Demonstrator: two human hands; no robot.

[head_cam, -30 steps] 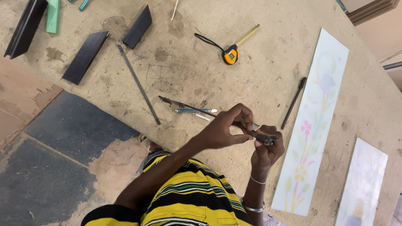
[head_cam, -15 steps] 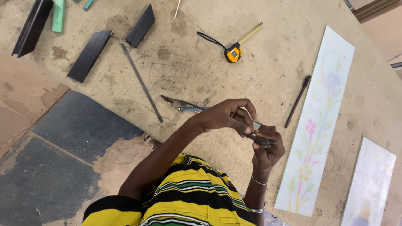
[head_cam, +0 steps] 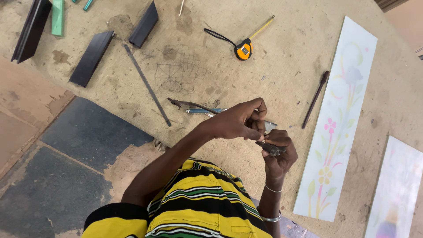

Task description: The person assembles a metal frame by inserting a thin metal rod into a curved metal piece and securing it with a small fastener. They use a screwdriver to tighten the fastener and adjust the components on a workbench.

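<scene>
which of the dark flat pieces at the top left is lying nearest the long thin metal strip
The middle dark piece, its upper end almost meeting the thin metal strip. The short one lies a little above the strip's tip, and the long one sits by the far left edge.

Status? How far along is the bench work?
Done: tape measure pulled out, sketch marks drawn on the table. In hand: right hand grips a small dark tool, left hand pinches its tip. Left: the flowered panel and steel ruler lie apart from the hands, untouched.
</scene>
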